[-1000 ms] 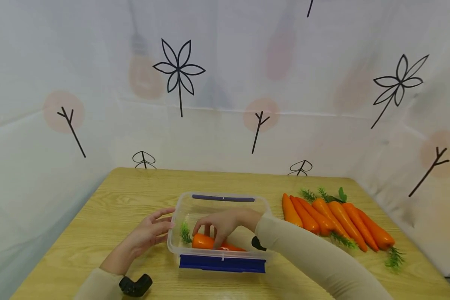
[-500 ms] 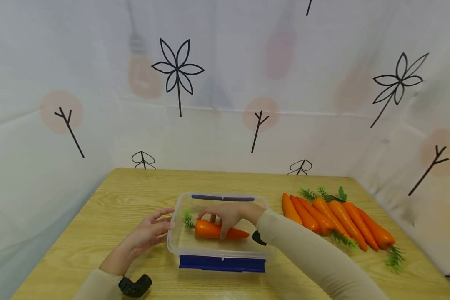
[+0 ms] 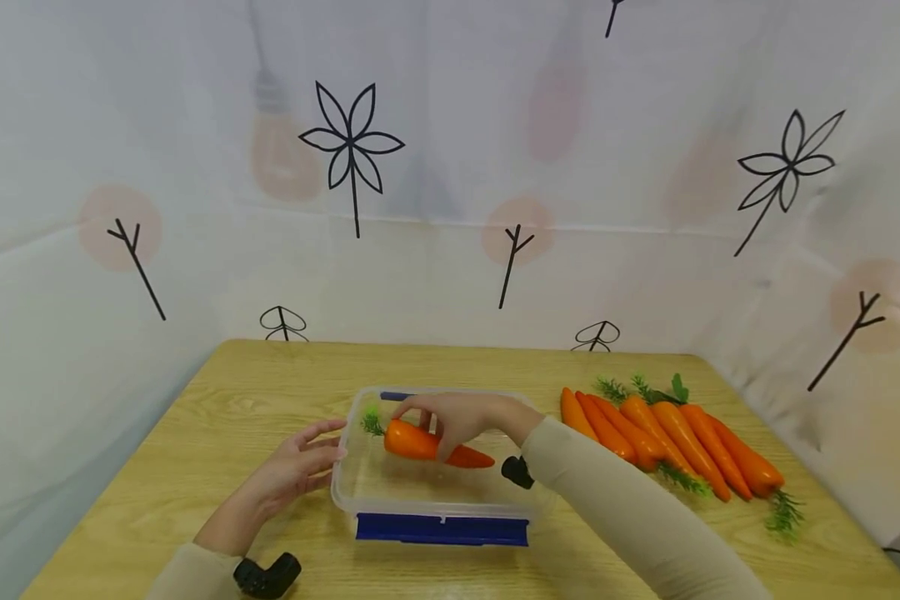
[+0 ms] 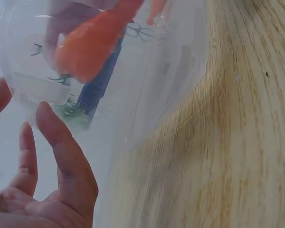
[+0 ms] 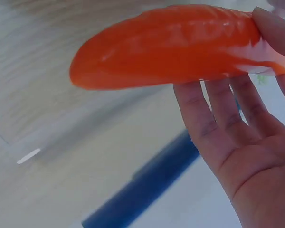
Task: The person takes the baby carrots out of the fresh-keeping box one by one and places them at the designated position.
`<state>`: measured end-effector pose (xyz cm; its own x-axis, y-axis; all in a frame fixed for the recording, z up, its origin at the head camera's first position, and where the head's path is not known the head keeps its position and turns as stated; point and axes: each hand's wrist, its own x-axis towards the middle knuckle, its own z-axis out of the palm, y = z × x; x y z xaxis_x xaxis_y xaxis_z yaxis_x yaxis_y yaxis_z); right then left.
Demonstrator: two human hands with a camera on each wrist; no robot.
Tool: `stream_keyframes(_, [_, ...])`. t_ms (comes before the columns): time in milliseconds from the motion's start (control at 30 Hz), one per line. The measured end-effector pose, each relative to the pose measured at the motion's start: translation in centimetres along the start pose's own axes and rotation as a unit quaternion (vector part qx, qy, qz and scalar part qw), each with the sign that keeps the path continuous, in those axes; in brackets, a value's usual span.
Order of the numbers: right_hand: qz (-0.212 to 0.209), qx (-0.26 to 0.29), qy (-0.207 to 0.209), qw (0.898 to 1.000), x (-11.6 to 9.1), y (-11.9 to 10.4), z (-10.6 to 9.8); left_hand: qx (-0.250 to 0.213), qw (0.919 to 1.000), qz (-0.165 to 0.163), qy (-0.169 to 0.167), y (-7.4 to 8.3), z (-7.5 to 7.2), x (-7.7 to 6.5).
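Note:
Between the thumb and fingers of my right hand (image 3: 468,418) is an orange carrot (image 3: 408,440) with a green frond. The hand holds it over the floor of a clear plastic box (image 3: 397,505), tip pointing right. In the right wrist view the carrot (image 5: 166,52) rests across the fingers, with a shadow below it. My left hand (image 3: 294,468) touches the left side of the box with loosely extended fingers. Through the clear wall, the left wrist view shows the carrot (image 4: 85,52) blurred; the thumb (image 4: 61,137) is near the wall.
Several carrots (image 3: 671,433) with green tops lie in a row on the wooden table (image 3: 270,392), right of the box. A blue clasp flap (image 3: 442,529) hangs from the box's near side. A printed white curtain (image 3: 435,275) stands behind the table.
The right hand has raised the carrot from near the front of the box floor and moved it toward the back. The left hand stays at the box's left side.

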<state>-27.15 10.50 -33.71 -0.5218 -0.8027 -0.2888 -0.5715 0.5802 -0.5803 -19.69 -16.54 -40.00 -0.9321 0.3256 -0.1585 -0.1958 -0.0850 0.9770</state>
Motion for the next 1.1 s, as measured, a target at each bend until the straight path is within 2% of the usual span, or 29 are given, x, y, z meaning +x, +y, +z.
stream_keyframes(267, [-0.015,0.034,0.046,0.998,-1.7,-1.1,-0.8,-0.002,1.0,-0.001,-0.001,0.1,-0.1,-0.1])
stream_keyframes(533, [-0.026,0.061,0.108,0.992,-3.7,-0.6,-1.0,-0.002,1.0,-0.001,0.003,0.0,0.0,-0.2])
stream_keyframes(867, [-0.048,0.115,0.184,0.975,-7.0,0.3,-2.2,-0.022,0.9997,0.001,-0.01,0.1,0.1,-0.2])
stream_keyframes(1100, [-0.034,0.125,0.23,0.964,-9.0,1.0,-2.2,-0.021,0.9997,0.002,-0.015,0.0,0.1,-0.2])
